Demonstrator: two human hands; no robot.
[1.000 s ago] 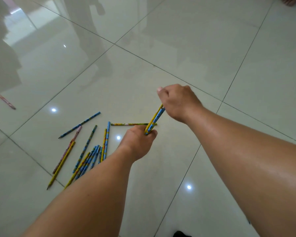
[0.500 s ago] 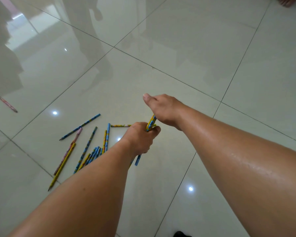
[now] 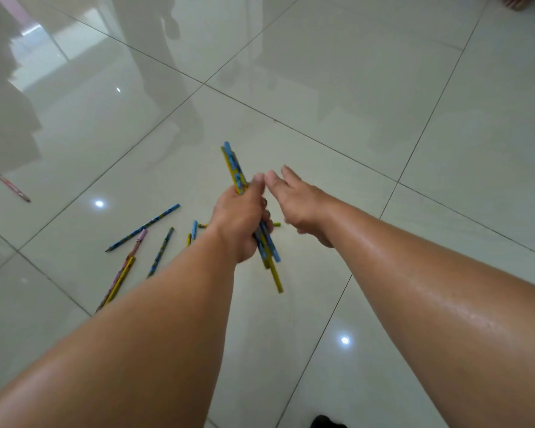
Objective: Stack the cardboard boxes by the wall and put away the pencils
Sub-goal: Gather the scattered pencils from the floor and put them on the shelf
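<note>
The bundle of pencils (image 3: pixel 233 168), blue and yellow, sits close to the middle of the view. It is clamped in the left hand (image 3: pixel 238 220), whose fingers are curled round its middle. The bundle slants from eleven o'clock above the fist to five o'clock below it, and one yellow pencil sticks out lower than the rest. The right hand (image 3: pixel 300 202) is just beside it at two o'clock. Its fingers are straight and spread, it holds nothing, and its thumb tip nearly meets the left thumb.

The loose pencils (image 3: pixel 142 228) lie scattered on the tiled floor (image 3: pixel 383 72) at eight to nine o'clock from the fist. They include a long blue one, a pink one, a yellow one and a dark patterned one, and several more are partly hidden by the left forearm. A lone pink pencil (image 3: pixel 11 186) lies well apart, at nine o'clock near the frame's edge. No cardboard boxes are in view.

The step in hand looks like gathering: one batch is collected and much of the scatter is not yet picked up. The next move probably calls for the free right hand to reach down to the nearest loose pencils and feed them into the left fist. The grip must stay tight enough that the protruding yellow one does not slip out.

The pencils carry printed patterns, but they are too small to read. No brand or lettering is legible anywhere. The toes of a bare foot (image 3: pixel 515 1) show at one o'clock.
</note>
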